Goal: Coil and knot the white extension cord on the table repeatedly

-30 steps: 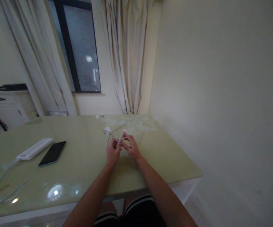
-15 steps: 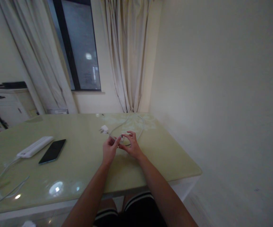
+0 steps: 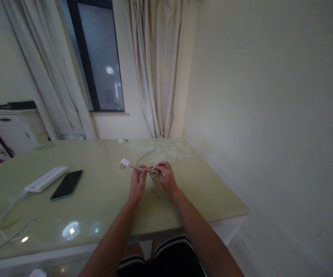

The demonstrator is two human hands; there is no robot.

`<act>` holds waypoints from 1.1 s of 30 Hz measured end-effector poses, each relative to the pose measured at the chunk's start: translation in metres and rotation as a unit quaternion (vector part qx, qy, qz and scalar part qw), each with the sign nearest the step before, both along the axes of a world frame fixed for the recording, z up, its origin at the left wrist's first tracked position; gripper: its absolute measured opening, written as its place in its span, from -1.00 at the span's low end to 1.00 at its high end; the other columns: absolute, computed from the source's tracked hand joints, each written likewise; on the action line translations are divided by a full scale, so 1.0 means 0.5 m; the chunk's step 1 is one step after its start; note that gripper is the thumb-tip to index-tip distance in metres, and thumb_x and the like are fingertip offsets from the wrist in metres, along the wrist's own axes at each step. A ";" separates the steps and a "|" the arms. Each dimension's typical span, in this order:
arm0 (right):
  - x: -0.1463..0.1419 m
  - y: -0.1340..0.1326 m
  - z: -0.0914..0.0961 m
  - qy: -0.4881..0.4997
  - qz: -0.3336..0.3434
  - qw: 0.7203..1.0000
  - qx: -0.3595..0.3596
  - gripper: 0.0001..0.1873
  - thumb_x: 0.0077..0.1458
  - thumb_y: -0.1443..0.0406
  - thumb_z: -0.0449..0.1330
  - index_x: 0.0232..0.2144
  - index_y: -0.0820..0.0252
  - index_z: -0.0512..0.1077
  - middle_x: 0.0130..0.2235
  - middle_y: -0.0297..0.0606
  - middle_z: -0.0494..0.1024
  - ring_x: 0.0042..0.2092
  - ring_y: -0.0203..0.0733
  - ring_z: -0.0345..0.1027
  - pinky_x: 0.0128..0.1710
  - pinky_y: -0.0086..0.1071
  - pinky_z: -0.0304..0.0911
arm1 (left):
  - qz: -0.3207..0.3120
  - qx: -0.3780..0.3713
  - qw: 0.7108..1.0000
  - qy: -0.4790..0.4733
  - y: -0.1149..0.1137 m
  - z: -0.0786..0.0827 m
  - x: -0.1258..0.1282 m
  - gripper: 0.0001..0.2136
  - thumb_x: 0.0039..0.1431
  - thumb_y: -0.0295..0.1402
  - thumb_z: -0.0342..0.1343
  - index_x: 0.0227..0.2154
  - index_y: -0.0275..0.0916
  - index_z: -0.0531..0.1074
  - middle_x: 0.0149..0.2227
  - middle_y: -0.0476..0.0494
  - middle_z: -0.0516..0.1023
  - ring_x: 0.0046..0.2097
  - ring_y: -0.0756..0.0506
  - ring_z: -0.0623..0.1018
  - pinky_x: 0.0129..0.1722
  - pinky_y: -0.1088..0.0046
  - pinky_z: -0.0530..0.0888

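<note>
A white charger cable [image 3: 151,169] runs between my two hands over the pale green table [image 3: 102,200]. My left hand [image 3: 138,184] pinches it near the white plug [image 3: 125,163], which sticks out to the left. My right hand [image 3: 167,179] is closed on the folded strands a little to the right. A loop of the same cable [image 3: 166,148] curves away behind the hands toward the table's far edge.
A black phone [image 3: 66,184] lies flat at the left, next to a white power strip [image 3: 46,179] whose cords [image 3: 9,231] trail toward the near left edge. The wall is close on the right; curtains and a window stand behind the table.
The cable has been pulled straighter between my hands, which have moved slightly apart. The plug has shifted a little left and the loose loop has shrunk.
</note>
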State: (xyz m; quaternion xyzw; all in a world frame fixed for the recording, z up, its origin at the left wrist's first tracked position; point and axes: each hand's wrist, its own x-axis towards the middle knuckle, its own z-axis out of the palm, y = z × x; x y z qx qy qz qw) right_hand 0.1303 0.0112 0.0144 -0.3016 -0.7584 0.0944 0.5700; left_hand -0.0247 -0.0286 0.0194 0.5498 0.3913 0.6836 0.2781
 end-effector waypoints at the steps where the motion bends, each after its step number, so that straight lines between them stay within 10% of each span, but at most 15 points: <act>1: 0.002 0.001 0.000 0.004 -0.003 1.000 0.009 -0.74 0.21 0.45 0.14 -0.22 0.09 0.60 -0.09 -0.14 0.43 0.01 -0.10 0.33 0.04 -0.21 0.31 | -0.027 -0.011 0.999 -0.017 0.002 -0.001 0.001 -0.57 0.26 0.07 0.10 -0.11 -0.23 0.37 -0.16 -0.27 0.64 -0.13 -0.18 0.66 -0.12 0.27 0.55; 10: -0.013 -0.011 0.000 0.099 -0.219 0.967 -0.088 -0.91 0.08 0.29 0.28 -0.37 0.17 0.45 -0.40 -0.33 0.41 -0.34 -0.19 0.27 -0.25 -0.33 0.26 | -0.095 -0.134 0.977 -0.138 0.013 -0.006 -0.006 -0.50 0.14 0.16 0.14 -0.17 -0.18 0.27 -0.26 -0.23 0.69 -0.22 -0.25 0.71 -0.45 0.47 0.45; 19: -0.021 -0.010 -0.007 0.030 -0.071 0.993 -0.087 -0.76 0.21 0.18 0.21 -0.15 0.19 0.54 -0.16 -0.17 0.59 -0.13 -0.13 0.41 -0.07 -0.31 0.28 | -0.125 -0.168 0.965 -0.158 0.027 -0.011 -0.014 -0.44 0.06 0.18 0.19 -0.14 -0.24 0.41 -0.21 -0.29 0.70 -0.16 -0.24 0.69 -0.28 0.33 0.55; 27: -0.001 -0.033 0.047 -0.171 -0.012 0.984 -0.050 -0.69 0.31 0.16 0.17 -0.44 0.14 0.52 -0.43 -0.31 0.53 -0.29 -0.19 0.31 -0.14 -0.32 0.17 | 0.009 -0.089 0.981 -0.175 0.022 -0.022 -0.021 -0.53 0.13 0.12 0.17 -0.29 -0.27 0.53 -0.14 -0.29 0.65 -0.05 -0.17 0.62 -0.02 0.26 0.54; 33: 0.186 -0.057 0.110 -0.324 -0.018 0.946 -0.022 -0.68 0.27 0.18 0.15 -0.51 0.10 0.49 -0.46 -0.27 0.51 -0.34 -0.15 0.29 -0.14 -0.26 0.21 | 0.101 -0.042 0.928 -0.356 0.024 0.080 -0.178 -0.67 0.20 -0.10 0.12 -0.51 -0.16 0.20 -0.59 0.07 0.35 -0.48 0.00 0.48 -0.35 0.39 0.55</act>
